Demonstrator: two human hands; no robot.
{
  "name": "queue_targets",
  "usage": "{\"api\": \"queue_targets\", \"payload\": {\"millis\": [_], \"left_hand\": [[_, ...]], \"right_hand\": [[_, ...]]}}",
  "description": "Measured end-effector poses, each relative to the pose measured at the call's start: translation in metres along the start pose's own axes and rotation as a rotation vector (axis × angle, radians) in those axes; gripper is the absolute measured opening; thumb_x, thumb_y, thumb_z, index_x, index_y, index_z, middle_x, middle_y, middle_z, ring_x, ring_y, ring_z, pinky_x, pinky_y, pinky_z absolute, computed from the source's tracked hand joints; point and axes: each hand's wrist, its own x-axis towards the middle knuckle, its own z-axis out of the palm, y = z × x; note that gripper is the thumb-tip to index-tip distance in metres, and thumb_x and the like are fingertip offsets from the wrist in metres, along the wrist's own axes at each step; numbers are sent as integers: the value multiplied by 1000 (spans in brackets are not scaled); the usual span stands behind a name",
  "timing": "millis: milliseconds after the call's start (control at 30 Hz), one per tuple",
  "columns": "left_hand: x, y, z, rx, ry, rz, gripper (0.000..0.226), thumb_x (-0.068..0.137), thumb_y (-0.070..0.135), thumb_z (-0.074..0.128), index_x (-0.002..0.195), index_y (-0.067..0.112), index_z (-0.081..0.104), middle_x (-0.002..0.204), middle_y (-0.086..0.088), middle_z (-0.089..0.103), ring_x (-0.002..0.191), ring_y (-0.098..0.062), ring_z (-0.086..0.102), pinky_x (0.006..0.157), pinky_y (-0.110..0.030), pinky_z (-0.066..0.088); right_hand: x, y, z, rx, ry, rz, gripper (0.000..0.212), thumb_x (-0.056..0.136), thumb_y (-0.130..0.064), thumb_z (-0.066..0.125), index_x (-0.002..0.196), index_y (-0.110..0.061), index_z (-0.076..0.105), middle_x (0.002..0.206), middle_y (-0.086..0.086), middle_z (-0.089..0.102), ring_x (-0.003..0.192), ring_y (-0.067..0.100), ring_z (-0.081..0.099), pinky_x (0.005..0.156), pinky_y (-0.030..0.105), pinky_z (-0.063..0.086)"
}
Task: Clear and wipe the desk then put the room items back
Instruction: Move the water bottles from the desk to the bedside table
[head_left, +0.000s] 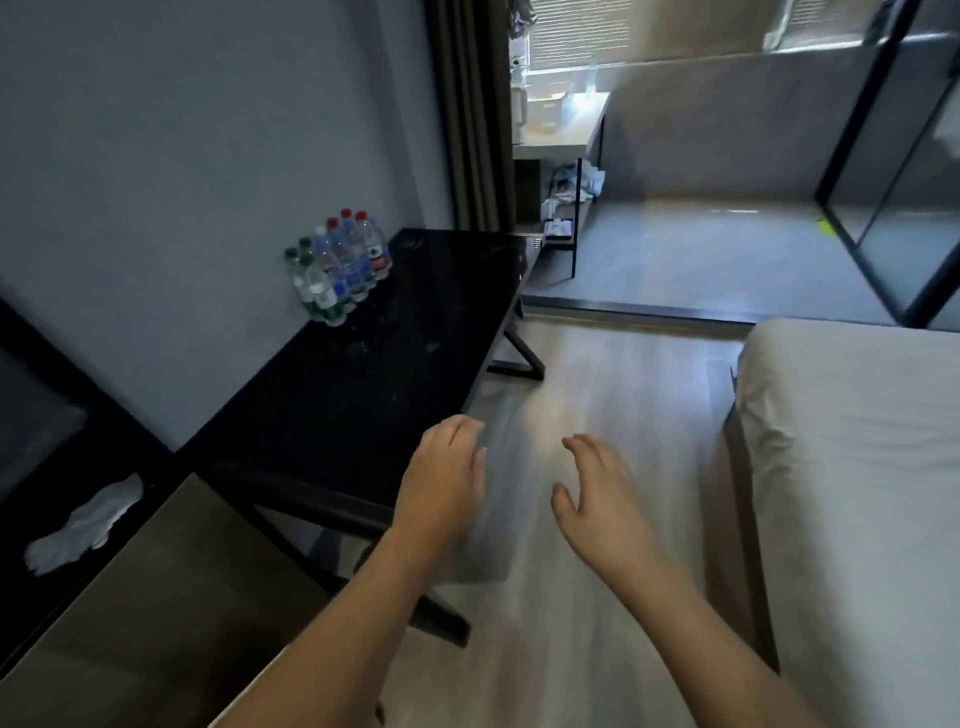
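The black bench (363, 384) runs with its long axis from the person's near left toward about 1 o'clock, its far end pointing at the glass-walled area beyond. A cluster of water bottles (337, 265) stands upright against the wall on the bench's far-left part, at roughly 11 o'clock from both hands and well apart from them. Pale specks and smears show on the dark top just in front of the bottles, toward the middle of the bench.

The left hand (444, 480) hangs palm down over the bench's near right edge, fingers loosely spread and slightly curled, holding nothing. The right hand (597, 496) floats over the wooden floor (597, 395) between the bench and the bed (852, 467), at 3 o'clock from the left one, also spread wide and empty. The left hand is the nearer one to the bottles and to the bench top.

A crumpled white cloth (85, 527) lies on a dark surface at about 9 o'clock, well to the left of the left hand. Judging from this layout, wiping would call for a reach left to the cloth, while clearing calls for a reach forward-left to the bottles.
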Motion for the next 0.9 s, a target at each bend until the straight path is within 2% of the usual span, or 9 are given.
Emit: {"api": "queue_targets", "payload": {"millis": [200, 300, 433, 500, 633, 700, 900], "left_hand": [[115, 22, 64, -10, -3, 38, 37, 98, 22, 52, 134, 11, 55, 135, -3, 54, 127, -17, 46, 108, -25, 35], [187, 31, 102, -41, 33, 28, 37, 97, 19, 54, 133, 9, 55, 134, -5, 54, 126, -20, 48, 109, -30, 40], [290, 52, 139, -94, 42, 17, 32, 96, 19, 53, 127, 13, 56, 130, -1, 56, 121, -18, 50, 102, -37, 46], [342, 64, 157, -119, 35, 3, 31, 95, 20, 54, 125, 15, 56, 130, 0, 55, 120, -19, 51, 99, -39, 48], [422, 92, 194, -157, -13, -13, 33, 96, 17, 53, 128, 11, 56, 131, -6, 56, 123, -23, 50, 106, -38, 43], [454, 98, 214, -163, -43, -19, 34, 97, 17, 51, 130, 11, 56, 132, -5, 55, 125, -22, 48, 107, -39, 42], [530, 84, 245, -143, 22, -225, 34, 97, 22, 52, 131, 15, 55, 135, 1, 52, 125, -16, 46, 108, -32, 39]], "right_hand": [[107, 61, -18, -26, -36, 0, 55, 90, -26, 57, 142, -15, 43, 147, 1, 41, 136, 19, 37, 114, 31, 27], [174, 93, -30, -79, -52, -20, 55, 91, -27, 55, 143, -16, 42, 148, 1, 40, 136, 18, 37, 113, 29, 26], [260, 129, -67, -119, -56, -3, 54, 94, -30, 54, 144, -19, 40, 149, -2, 39, 136, 15, 35, 112, 24, 24], [299, 148, -85, -128, -44, -2, 53, 94, -29, 54, 145, -19, 40, 150, -2, 38, 137, 15, 34, 113, 24, 23], [371, 194, -106, -69, 2, 66, 52, 95, -28, 54, 144, -20, 40, 150, -2, 38, 138, 15, 34, 114, 29, 26], [406, 218, -104, -38, -26, 85, 52, 95, -29, 53, 144, -21, 39, 151, -4, 37, 138, 13, 34, 114, 28, 25], [534, 262, -103, 116, -140, -1, 48, 95, -25, 55, 141, -23, 42, 146, -6, 40, 133, 10, 38, 106, 20, 25]]}}
